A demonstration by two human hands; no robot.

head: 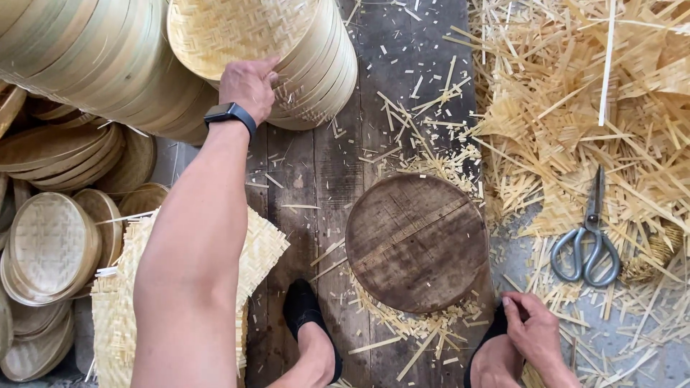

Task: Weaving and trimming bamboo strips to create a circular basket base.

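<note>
The woven lid lies at the far end of the scene, face up on top of a slanting stack of round bamboo steamer pieces, just left of centre. Its herringbone weave faces the camera and its near rim hangs over the worn plank floor. The left hand rests on that near rim: the fingers are curled and close together over the edge, knuckles up, thumb hidden, so the lid sits just beyond and under the fingertips, touching them. Whether they pinch the rim or only press on it cannot be told. A dark watch sits on the wrist.

This looks like the picking-up step, the arm stretched far out to take the top piece off the stack. Judged from this, the next move calls for a firm hold on the rim and a lift clear of the pieces below without tipping the leaning stack.

The right hand is near and right, fingers bent and pressed together against the knee, holding nothing visible. Between the two hands lies a round wooden block. Scissors lie further right among bamboo strips. A woven mat lies near left, beside more stacked lids.
</note>
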